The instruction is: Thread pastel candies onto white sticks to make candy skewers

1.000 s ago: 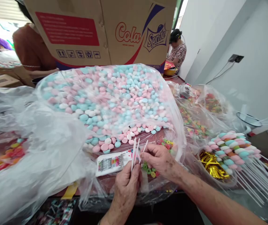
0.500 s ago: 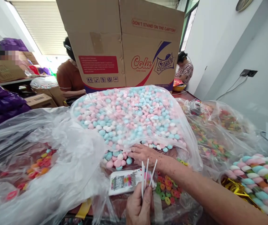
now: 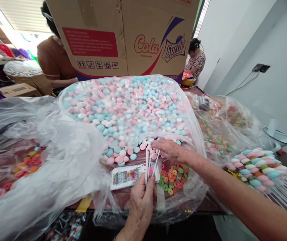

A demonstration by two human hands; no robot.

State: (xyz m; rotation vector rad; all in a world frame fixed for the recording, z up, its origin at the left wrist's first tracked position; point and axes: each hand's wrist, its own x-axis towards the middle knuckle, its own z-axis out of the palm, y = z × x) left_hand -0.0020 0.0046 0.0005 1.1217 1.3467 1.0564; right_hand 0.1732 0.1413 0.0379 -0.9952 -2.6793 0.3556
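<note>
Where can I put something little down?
Maybe between the white packet and the table's front edge, beside the left hand. A thinner gap shows between that packet and the loose sweets. Clear plastic seems to cover the front patch. It's crowded at the candy rings, big sweet bag and candy skewers.

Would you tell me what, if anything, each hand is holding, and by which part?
The left hand pinches thin white sticks by their lower part. The right hand is at the pastel candies; whether it holds any cannot be told.
</note>
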